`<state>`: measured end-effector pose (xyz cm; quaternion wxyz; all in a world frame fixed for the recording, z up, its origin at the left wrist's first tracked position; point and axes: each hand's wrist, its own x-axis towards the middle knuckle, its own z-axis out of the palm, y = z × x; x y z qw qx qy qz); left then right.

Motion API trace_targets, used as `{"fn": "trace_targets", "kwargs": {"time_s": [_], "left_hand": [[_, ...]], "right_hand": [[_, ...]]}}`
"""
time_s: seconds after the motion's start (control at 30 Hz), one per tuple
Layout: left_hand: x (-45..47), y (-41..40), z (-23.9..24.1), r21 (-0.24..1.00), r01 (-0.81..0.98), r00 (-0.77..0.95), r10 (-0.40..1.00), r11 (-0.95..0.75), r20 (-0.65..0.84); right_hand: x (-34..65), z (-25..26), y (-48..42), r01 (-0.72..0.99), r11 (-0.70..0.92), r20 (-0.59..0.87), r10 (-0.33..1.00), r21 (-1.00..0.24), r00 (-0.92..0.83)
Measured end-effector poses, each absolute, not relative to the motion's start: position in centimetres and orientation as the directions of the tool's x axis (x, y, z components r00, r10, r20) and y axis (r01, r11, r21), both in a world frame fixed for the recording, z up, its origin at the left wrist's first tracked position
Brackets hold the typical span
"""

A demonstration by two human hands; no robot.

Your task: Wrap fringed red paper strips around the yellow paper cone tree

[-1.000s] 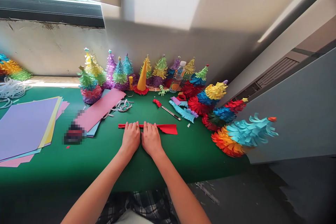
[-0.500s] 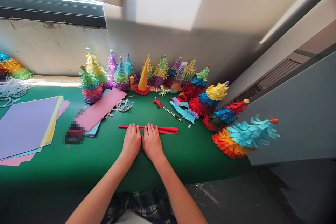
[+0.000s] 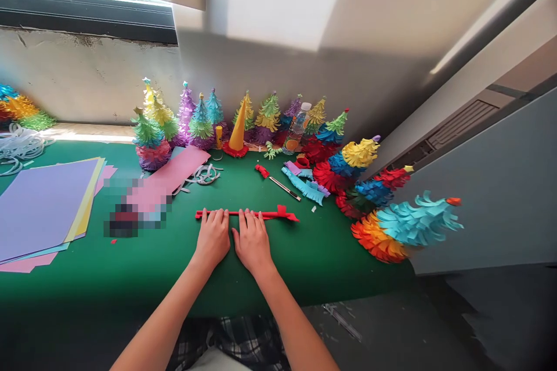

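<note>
A narrow folded red paper strip [image 3: 272,215] lies crosswise on the green tabletop, with a small flap sticking up near its right end. My left hand [image 3: 213,239] rests on its left part, fingers stretched out and palm down. Beside it, my right hand [image 3: 253,242] lies likewise on the middle of the strip, thumb held apart. A short piece of strip shows between the two hands. Beyond them lie a craft knife [image 3: 285,188], a crumpled red scrap [image 3: 261,171] and fringed blue paper strips [image 3: 307,186]. A yellow paper cone [image 3: 237,132] with a red fringed base stands farther back.
Coloured sheets [image 3: 47,208] are stacked at the left, near pink paper [image 3: 185,171] and curled white strips [image 3: 205,174]. Several fringed paper trees line the wall and right edge, including a blue-and-orange one [image 3: 413,220]. A plastic bottle [image 3: 296,130] leans among them.
My hands have moved slightly apart, the left one shifting left. The strip's right end has twisted, and a flap now sticks up where it lay flatter before.
</note>
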<state>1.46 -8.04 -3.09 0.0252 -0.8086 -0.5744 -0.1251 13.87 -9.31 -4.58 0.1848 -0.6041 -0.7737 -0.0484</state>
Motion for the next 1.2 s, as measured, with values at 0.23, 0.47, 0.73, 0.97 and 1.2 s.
{"fn": "trace_targets", "kwargs": {"time_s": [0.23, 0.47, 0.73, 0.97, 1.2], "left_hand": [[1.3, -8.1, -2.9, 0.135, 0.924, 0.316, 0.913, -0.358, 0.257], [1.0, -8.0, -2.6, 0.059, 0.879, 0.452, 0.866, -0.473, 0.215], [0.9, -9.1, -3.0, 0.055, 0.903, 0.398, 0.876, -0.427, 0.271], [1.3, -9.6, -3.4, -0.019, 0.915, 0.394, 0.879, -0.404, 0.269], [1.8, -10.2, -3.2, -0.137, 0.911, 0.410, 0.890, -0.389, 0.197]], "right_hand": [[13.8, -4.6, -9.5, 0.956, 0.247, 0.345, 0.921, -0.157, -0.181], [13.7, -5.2, -9.5, 0.957, 0.236, 0.339, 0.925, -0.169, -0.169], [13.9, -5.4, -10.1, 0.950, 0.272, 0.353, 0.913, -0.153, -0.205], [14.1, -5.0, -10.7, 0.950, 0.288, 0.399, 0.890, -0.120, -0.220], [15.2, -4.8, -11.6, 0.943, 0.333, 0.426, 0.857, -0.025, -0.291]]}}
